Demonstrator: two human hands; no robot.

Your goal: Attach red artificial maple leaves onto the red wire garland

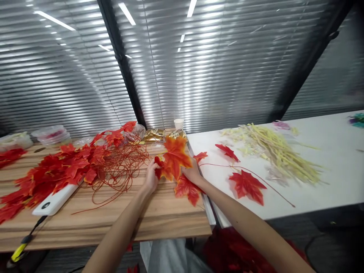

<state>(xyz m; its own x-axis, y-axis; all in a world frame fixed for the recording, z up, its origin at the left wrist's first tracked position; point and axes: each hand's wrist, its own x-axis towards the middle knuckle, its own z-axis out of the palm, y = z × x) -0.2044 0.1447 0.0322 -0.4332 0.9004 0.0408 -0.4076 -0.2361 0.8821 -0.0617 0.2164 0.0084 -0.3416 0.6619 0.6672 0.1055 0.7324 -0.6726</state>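
One bunch of orange-red leaves (176, 156) is above the wooden table (170, 223), near its right edge. The left hand (151, 176) pinches its left side; the right hand (192, 173) is partly behind it, grip hidden. Tangled red string (118, 167) lies left; a red leaf (247, 185) rests on the white table (338, 182).
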